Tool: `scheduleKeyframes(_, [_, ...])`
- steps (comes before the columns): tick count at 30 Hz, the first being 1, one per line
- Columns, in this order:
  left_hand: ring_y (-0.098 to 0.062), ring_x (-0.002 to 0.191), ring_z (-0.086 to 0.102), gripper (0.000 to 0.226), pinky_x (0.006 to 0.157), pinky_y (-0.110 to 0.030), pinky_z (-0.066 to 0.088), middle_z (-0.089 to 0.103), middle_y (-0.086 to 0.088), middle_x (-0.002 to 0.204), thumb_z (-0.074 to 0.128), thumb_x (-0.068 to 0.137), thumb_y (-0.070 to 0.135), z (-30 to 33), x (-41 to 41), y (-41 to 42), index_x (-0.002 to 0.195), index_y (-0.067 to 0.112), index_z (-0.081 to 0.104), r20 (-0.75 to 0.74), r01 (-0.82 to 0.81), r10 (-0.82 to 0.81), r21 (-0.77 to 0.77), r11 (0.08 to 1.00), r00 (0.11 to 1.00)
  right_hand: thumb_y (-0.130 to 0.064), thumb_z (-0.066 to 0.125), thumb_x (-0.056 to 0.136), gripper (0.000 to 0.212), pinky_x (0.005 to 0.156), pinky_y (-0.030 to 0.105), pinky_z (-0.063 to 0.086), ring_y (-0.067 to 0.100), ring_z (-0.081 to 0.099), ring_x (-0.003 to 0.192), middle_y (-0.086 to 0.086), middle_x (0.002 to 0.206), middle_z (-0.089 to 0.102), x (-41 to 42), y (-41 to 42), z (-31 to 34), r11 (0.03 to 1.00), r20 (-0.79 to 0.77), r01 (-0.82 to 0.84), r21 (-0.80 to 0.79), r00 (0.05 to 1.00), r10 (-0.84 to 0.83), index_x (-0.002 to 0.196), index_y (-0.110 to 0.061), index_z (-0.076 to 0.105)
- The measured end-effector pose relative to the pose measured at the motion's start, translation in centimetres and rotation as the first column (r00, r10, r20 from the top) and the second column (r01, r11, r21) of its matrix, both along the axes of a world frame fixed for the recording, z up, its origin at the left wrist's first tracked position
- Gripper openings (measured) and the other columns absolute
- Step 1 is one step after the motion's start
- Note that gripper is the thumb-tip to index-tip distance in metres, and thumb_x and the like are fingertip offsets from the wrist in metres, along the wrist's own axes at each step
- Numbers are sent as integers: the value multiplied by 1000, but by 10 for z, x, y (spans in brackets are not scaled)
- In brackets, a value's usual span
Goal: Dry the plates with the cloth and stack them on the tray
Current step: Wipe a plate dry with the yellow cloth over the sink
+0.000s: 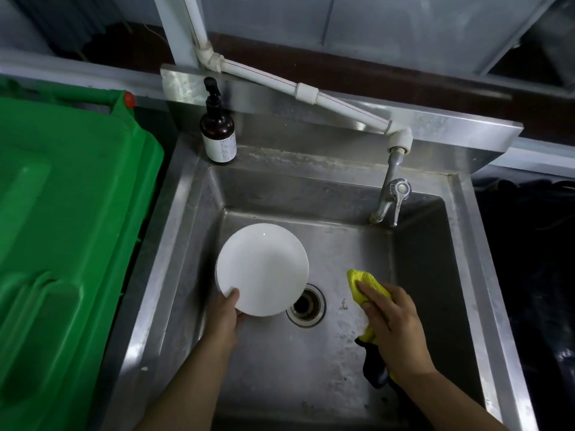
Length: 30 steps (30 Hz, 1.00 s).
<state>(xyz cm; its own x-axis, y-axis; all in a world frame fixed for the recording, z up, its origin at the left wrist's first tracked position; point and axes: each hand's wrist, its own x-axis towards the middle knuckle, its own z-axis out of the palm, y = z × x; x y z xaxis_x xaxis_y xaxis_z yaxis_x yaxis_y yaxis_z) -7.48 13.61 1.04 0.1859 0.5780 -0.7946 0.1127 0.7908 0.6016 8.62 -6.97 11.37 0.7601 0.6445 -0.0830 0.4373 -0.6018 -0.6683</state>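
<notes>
Plate (263, 269), round and white, is held up over the metal sink (193, 194), near the drain (306, 304). The left hand (224, 315) grips its near edge, thumb on top and fingers under, most likely so the face is free for wiping. The right hand (390, 321) is beside it, a little apart, fingers curled round a yellow cloth (362, 283) with a dark part hanging down. The cloth is not touching the plate yet, so I think drying is about to start. Holding both over the sink lets any drips fall in. A brown soap bottle (217, 129) stands at the back corner. A tap (392, 197) sticks out on the right. A big green bin lid (62, 228) is on the left. No tray can be seen.
</notes>
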Motion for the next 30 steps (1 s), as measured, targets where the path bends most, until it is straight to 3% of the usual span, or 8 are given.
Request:
scheduleKeyframes(4, [-13,92,60,29,62,-28,49,60,-3,115,44,100,17,36,-2,0,128,20,50,46,47,-54,134,990,997,-7,61,89,36,87,29,42,20,48,107,-1,114,51,6,-13,10,999,-7,-4,36,1000,4,123,-19,62])
scheduleKeyframes(10, [-13,94,63,14,78,-28,51,68,7,100,52,96,20,113,-10,-10,105,23,63,-62,122,-105,442,889,993,-6,59,90,35,89,38,46,24,49,106,0,112,49,19,-39,37,991,-14,-38,125,999,40,122,-19,63])
scheduleKeyframes(13, [-12,87,63,14,74,-28,50,68,7,92,52,96,27,158,-14,-25,87,25,63,-171,241,-173,581,777,970,-5,59,90,34,87,37,46,26,49,105,3,112,50,26,-51,55,980,22,-82,179,997,79,122,-17,63])
scheduleKeyframes(17, [-18,82,66,23,75,-42,52,69,-2,84,52,94,36,219,-17,-57,88,16,63,-262,324,-191,743,585,946,-6,58,91,34,75,5,42,17,49,102,2,113,50,33,-66,86,948,-13,-104,301,993,114,118,-25,63])
scheduleKeyframes(20, [-26,76,63,43,69,-50,50,66,-13,79,46,87,46,262,-19,-81,87,6,58,-332,365,-151,841,400,931,-4,57,91,36,62,-2,42,5,48,100,0,111,47,34,-73,113,895,-47,-116,430,988,150,112,-34,60])
scheduleKeyframes(24, [1,59,57,22,52,-21,42,64,15,66,44,88,43,317,-19,-102,72,34,58,-347,358,-87,906,228,934,-4,57,91,41,54,10,51,3,48,98,-7,108,46,35,-73,149,808,-4,-165,565,979,203,109,-41,59])
scheduleKeyframes(28, [-22,67,62,37,62,-41,50,65,-2,70,43,86,45,368,-20,-115,84,13,62,-345,347,-37,932,107,938,-4,59,90,43,70,9,48,2,50,100,-8,109,48,33,-69,187,740,200,-254,623,966,164,113,-40,58])
scheduleKeyframes(30, [-28,74,64,44,68,-48,52,68,-9,78,43,85,45,386,-19,-115,94,7,64,-312,314,-32,947,73,949,-4,60,90,39,87,25,47,20,52,106,2,115,50,35,-64,203,756,287,-279,592,950,125,118,-32,60])
